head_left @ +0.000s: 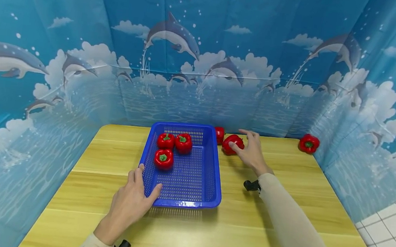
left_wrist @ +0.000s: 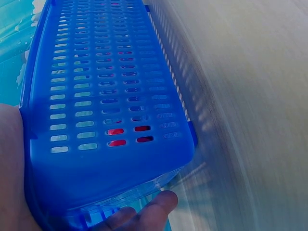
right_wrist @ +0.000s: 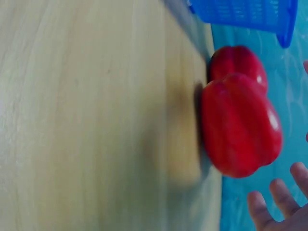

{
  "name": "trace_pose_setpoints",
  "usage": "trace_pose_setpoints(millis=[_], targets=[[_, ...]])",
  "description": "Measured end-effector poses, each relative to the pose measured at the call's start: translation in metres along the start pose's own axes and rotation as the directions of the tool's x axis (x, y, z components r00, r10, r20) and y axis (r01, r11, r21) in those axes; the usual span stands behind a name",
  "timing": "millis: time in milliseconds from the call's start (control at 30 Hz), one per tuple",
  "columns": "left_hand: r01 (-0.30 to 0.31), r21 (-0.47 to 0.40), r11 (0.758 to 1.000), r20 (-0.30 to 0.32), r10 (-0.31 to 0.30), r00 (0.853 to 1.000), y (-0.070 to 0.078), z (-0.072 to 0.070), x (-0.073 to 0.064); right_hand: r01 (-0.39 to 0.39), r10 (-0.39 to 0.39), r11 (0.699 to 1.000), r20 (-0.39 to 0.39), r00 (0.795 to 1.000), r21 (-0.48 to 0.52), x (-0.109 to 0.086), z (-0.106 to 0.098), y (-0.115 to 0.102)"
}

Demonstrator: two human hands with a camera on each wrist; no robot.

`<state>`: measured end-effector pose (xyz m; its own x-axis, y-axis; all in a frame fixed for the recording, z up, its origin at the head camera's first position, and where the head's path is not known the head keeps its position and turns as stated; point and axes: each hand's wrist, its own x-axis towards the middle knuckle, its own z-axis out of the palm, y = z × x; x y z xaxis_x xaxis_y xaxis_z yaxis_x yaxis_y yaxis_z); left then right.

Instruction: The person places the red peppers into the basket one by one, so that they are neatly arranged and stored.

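At the near left corner of a blue plastic basket (head_left: 189, 204), my left hand (head_left: 133, 201) grips the rim, with the thumb over the near edge and the fingers along the left side. The left wrist view shows fingertips (left_wrist: 166, 199) around the basket's slotted wall (left_wrist: 110, 163). Inside the basket are three red bell peppers (head_left: 163, 159), bunched towards the far left. My right hand (head_left: 251, 152) reaches over a red bell pepper (head_left: 230, 147) lying right of the basket, fingers spread. From the right wrist, fingers (right_wrist: 284, 197) show apart from that pepper (right_wrist: 238, 127).
Another red bell pepper (head_left: 219, 135) sits behind, between the basket and the back curtain (head_left: 200, 103). One more pepper (head_left: 309, 143) is at the table's far right corner. The wooden table (head_left: 186, 239) meets the dolphin-print curtain along its back edge.
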<state>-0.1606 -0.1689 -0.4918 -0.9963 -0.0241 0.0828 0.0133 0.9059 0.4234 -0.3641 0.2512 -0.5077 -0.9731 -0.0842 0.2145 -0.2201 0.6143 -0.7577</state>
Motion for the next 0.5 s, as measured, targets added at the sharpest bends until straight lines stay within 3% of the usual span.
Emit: trace_pose_setpoints(millis=[500], targets=[[0.005, -0.002, 1.0, -0.007, -0.005, 1.0, 0.001, 0.001, 0.0, -0.148, 0.148, 0.986, -0.001, 0.989, 0.078, 0.005, 0.009, 0.016]])
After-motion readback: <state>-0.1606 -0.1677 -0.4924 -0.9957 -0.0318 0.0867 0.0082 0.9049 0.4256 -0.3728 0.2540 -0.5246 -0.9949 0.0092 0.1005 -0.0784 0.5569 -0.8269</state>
